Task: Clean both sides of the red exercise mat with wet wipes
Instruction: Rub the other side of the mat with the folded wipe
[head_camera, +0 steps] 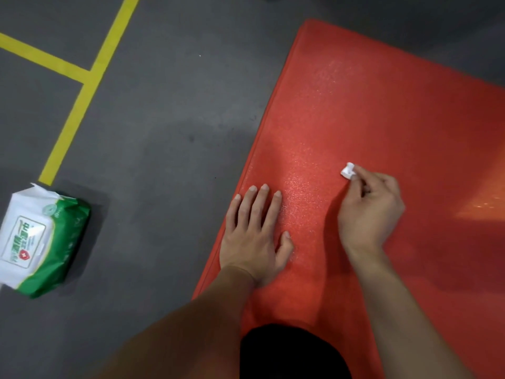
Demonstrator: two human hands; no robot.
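The red exercise mat [396,127] lies flat on the grey floor [164,132], running from the bottom of the view up and to the right, its long left edge slanting across the middle of the picture. Its surface is pebbled and catches a sheen of light in a band just ahead of the hands.

The left hand [254,236] is down flat on the mat close to that left edge, palm on the surface, four fingers straight and lying together, thumb tucked in beside them. No grip there at all: it simply presses on the mat and holds nothing.

The right hand [369,212] is just beside it, further in on the mat, and here there is a grip: thumb and fingertips pinch a small, bunched-up white wet wipe [347,170], the other fingers curled loosely behind. The wipe pokes out beyond the fingertips, over the mat; whether it touches the surface cannot be told from this angle.

Off to the left, well apart from the mat, the pack of wet wipes [41,242] sits on the floor, white and green with a label on top, its top end crumpled. Yellow floor lines [82,97] run past it, one long stripe ending just by the pack and a second one branching off to the left. At the bottom edge, something dark [292,354] rests on the mat between the two forearms.
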